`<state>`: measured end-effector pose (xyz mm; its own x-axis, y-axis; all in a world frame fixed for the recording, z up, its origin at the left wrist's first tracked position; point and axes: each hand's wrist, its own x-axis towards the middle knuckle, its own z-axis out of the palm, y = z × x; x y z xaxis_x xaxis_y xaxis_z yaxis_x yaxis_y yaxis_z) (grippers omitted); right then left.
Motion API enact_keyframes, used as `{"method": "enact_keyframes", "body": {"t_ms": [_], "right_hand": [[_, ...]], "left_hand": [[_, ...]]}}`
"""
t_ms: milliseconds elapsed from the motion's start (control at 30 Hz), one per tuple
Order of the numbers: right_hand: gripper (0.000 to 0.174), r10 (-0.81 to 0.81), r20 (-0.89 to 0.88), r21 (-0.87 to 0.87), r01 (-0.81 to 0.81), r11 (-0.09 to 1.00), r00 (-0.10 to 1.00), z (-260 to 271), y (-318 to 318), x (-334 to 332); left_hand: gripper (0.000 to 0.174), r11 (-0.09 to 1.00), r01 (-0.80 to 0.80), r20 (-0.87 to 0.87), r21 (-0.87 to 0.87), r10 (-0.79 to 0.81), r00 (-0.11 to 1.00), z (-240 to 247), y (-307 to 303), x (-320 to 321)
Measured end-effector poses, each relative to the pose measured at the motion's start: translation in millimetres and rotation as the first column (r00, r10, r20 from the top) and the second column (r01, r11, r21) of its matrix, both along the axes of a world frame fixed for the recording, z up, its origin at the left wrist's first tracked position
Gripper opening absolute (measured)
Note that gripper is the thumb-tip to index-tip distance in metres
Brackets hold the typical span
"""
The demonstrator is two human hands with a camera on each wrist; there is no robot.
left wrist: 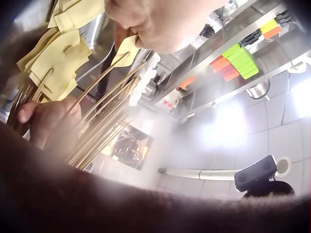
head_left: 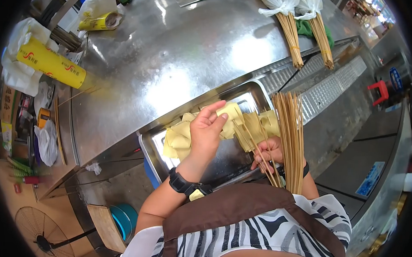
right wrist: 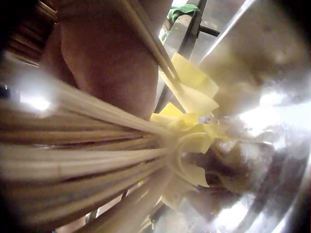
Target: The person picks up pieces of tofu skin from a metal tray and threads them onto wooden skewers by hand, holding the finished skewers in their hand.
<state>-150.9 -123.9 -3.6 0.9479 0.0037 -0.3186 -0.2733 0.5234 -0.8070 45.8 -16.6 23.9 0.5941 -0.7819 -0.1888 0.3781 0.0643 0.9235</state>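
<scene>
Cannot see all of the right hand (head_left: 270,152), partly behind skewers (head_left: 290,138) right of the tray (head_left: 219,161); cannot read the small print on the yellow roll (head_left: 51,64), left of it; cannot trace the white plastic (head_left: 276,0), beyond it rightward, past the head view's top edge.

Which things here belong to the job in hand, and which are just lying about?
Likely in the job:
- yellow sheets, one pinched by the left hand
- wooden sticks, some held in the right hand
- metal tray

Apparently lying about:
- yellow roll
- fan
- red stool
</scene>
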Motion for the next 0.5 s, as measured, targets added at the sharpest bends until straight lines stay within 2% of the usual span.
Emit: {"method": "enact_keyframes", "body": {"t_ms": [67, 267, 500], "right_hand": [[0.021, 0.000, 0.014, -0.025, 0.001, 1.000, 1.000, -1.8, -0.5, 0.5], [0.019, -0.003, -0.021, -0.083, 0.001, 0.997, 1.000, 2.5, -0.6, 2.1], [0.018, -0.037, -0.016, -0.078, 0.036, 0.996, 0.999, 0.7, 0.0, 0.4]], "left_hand": [[0.034, 0.998, -0.006, 0.046, 0.062, 0.003, 0.999, 0.1, 4.2, -2.0], [0.034, 0.997, -0.070, 0.005, 0.038, 0.069, 0.998, -6.1, 6.5, -13.8], [0.037, 0.999, -0.020, -0.003, 0.046, 0.020, 1.000, -11.3, 14.5, -25.6]]}}
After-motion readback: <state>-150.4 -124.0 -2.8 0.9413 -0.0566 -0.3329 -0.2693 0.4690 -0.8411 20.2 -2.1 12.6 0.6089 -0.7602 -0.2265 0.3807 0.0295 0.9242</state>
